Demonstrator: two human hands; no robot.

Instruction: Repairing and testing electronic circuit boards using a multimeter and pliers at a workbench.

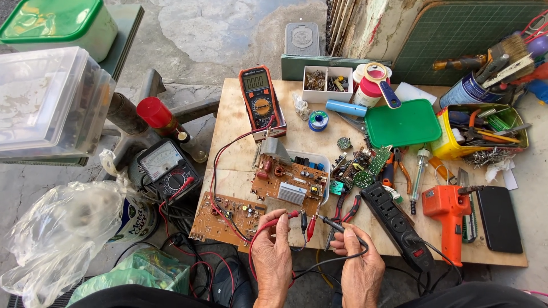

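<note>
- Our left hand (273, 258) grips the red probe (279, 218), tip pointing right.
- Our right hand (358, 263) pinches the black probe (338, 227), lying diagonally, tip up-left toward the circuit board (288, 181).

An orange digital multimeter (260, 97) with a grey screen lies at the tabletop's back-left.

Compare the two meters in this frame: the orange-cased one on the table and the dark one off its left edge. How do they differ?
The orange meter has a digital screen; the dark meter has a white needle scale. The orange meter sits propped on the wooden table, while the dark meter rests lower, off the table's left edge, above a tangle of wires. The orange meter is tall and narrow; the dark meter is squarer. Both have a round dial and red leads.
</note>
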